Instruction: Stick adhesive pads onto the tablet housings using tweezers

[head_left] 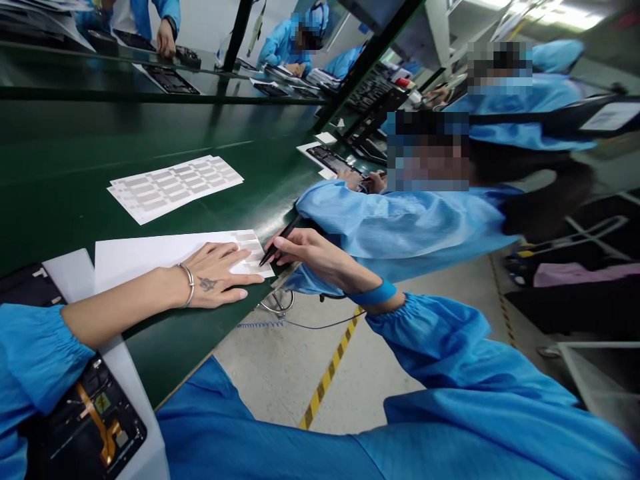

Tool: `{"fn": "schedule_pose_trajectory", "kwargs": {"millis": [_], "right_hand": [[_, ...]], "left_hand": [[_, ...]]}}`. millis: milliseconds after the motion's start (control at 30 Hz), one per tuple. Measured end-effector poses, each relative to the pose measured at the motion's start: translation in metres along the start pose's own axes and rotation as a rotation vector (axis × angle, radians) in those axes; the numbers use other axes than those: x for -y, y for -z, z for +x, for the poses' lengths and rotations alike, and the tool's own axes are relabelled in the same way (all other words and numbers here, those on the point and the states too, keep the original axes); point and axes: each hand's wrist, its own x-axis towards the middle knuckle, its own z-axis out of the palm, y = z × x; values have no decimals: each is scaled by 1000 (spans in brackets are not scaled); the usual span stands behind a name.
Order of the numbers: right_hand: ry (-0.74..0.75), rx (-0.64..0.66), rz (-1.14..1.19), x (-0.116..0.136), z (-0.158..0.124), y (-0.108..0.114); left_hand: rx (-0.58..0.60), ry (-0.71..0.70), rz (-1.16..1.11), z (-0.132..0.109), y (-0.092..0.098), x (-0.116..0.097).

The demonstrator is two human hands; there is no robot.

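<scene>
My left hand [216, 275] lies flat with fingers spread on a white sheet [135, 257], whose right end carries rows of pale grey label strips [246, 237]. In my right hand [305, 250] I grip a pair of black tweezers [278, 241]. Their tip points down at the strips near the sheet's right edge, just beyond my left fingertips; whether it touches a strip I cannot tell. Under my left forearm is an opened black electronic device [75, 427] with an orange flex cable, resting on a white backing [131, 373].
Farther back on the green bench [65, 200] lie more label sheets [175, 187]. A co-worker in a blue smock [400, 220] sits close on my right, with a device [330, 159] at their hands. A raised shelf [100, 83] runs along the bench's far side.
</scene>
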Motion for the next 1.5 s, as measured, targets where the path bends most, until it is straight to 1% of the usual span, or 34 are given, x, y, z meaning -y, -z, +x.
{"fn": "schedule_pose_trajectory", "kwargs": {"millis": [67,133,267,333,400,467,533,567,600,633,667,700,733,800,833,900,933,967,1033,1067,1100,1167,1233,1333,1500], "right_hand": [[7,12,-31,4,1,-2],[38,-5,-44,5,2,-5],[104,-104,-15,-2,-2,-10],[113,-148,47,-6,-7,-13],[145,-219,145,-5,-12,-17],[238,-319,265,3,-18,-25],[371,-391,378,19,-21,-37],[436,-414,422,28,-21,-45],[471,-396,434,38,-21,-53],[502,-378,414,48,-21,-62],[493,-340,381,58,-20,-71],[481,-281,350,68,-20,-80],[493,-253,337,77,-18,-90],[511,-205,339,95,-15,-115],[513,-167,342,104,-13,-130],[480,-23,307,120,-7,-165],[453,81,270,127,-1,-183],[433,162,229,132,5,-202],[408,306,180,135,21,-237],[394,345,175,134,30,-252],[375,371,169,131,38,-264],[334,391,161,121,51,-280],[300,377,158,110,59,-286],[256,332,190,97,61,-287],[217,296,214,94,57,-290]], "left_hand": [[-14,-1,-10,0,0,-1],[-17,-5,-13,0,1,-1],[8,-1,-11,0,3,2],[10,6,-20,1,2,2],[9,14,-30,3,-1,-2],[38,20,-32,4,-3,-9],[71,18,-25,-1,3,-12],[55,20,-12,-8,9,-11],[16,33,15,-21,17,-6],[-35,70,52,-39,28,-1],[-81,135,97,-64,40,4],[-108,229,145,-93,53,8],[-109,342,188,-126,65,9],[-40,570,265,-192,84,3],[8,645,296,-223,89,-3],[84,728,305,-271,87,-15],[93,749,294,-288,81,-19],[85,765,282,-299,73,-23],[36,792,265,-309,57,-27],[8,798,258,-309,50,-28],[-17,793,246,-308,44,-27],[-54,753,217,-303,38,-26],[-85,712,197,-301,37,-25],[-109,704,187,-302,37,-25],[-119,697,194,-303,35,-26]]}}
